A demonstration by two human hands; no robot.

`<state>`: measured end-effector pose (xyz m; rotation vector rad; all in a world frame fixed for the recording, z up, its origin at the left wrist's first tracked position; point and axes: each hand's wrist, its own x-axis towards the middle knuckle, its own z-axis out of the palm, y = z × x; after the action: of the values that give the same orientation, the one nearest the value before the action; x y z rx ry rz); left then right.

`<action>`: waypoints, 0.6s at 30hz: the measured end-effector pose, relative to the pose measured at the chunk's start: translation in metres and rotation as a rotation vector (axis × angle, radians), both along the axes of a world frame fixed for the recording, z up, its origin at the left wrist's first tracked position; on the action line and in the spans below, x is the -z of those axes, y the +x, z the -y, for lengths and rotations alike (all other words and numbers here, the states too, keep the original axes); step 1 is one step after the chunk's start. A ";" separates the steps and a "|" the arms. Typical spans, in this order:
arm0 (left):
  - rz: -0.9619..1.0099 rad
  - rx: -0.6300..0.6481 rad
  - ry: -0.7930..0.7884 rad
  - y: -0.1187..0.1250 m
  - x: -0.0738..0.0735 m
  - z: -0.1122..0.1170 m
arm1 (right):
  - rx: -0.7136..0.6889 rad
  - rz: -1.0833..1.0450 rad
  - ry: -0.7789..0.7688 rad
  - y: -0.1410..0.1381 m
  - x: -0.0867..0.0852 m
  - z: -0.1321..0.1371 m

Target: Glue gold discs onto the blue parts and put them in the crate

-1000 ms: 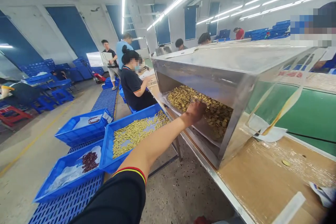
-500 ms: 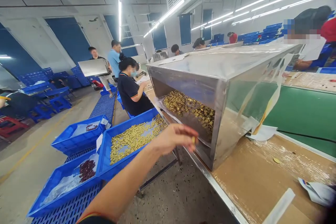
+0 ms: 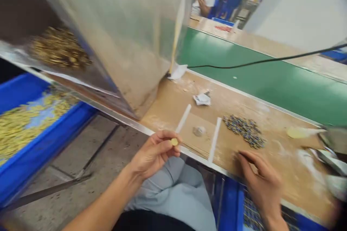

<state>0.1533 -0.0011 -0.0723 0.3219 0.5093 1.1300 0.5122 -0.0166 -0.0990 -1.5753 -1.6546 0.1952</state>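
My left hand [image 3: 153, 153] pinches a small round gold piece [image 3: 174, 142] at the front edge of the brown workbench [image 3: 273, 173]. My right hand [image 3: 261, 180], blurred by motion, rests on the bench edge with its fingers stretched toward a heap of small dark pieces [image 3: 245, 130]; I see nothing in it. Two white strips [image 3: 214, 139] lie on a brown pad between my hands. A large steel box [image 3: 119, 25], open at its side, holds a pile of gold pieces [image 3: 58, 47] at upper left.
A blue crate [image 3: 40, 140] with more gold pieces stands low at the left. A green conveyor belt [image 3: 271, 75] runs behind the bench, with a black cable [image 3: 271, 59] over it. Crumpled paper [image 3: 202, 98] lies on the bench. Other people stand at the far end.
My left hand has come back from the steel box to the bench edge with a gold piece in its fingers. My view has swung right and down, and my right hand now shows.
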 end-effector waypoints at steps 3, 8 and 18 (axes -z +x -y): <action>0.048 0.034 0.017 0.004 0.011 -0.011 | -0.009 0.076 -0.096 0.024 0.004 0.012; 0.031 0.044 0.043 0.007 0.015 -0.017 | 0.024 0.024 -0.132 0.007 0.005 0.004; -0.020 0.046 0.023 0.009 0.030 -0.026 | -0.096 -0.185 0.006 -0.066 -0.043 -0.030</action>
<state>0.1627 0.0253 -0.1021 0.3635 0.5040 1.0895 0.4457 0.0134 -0.0563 -1.4291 -1.5851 0.3747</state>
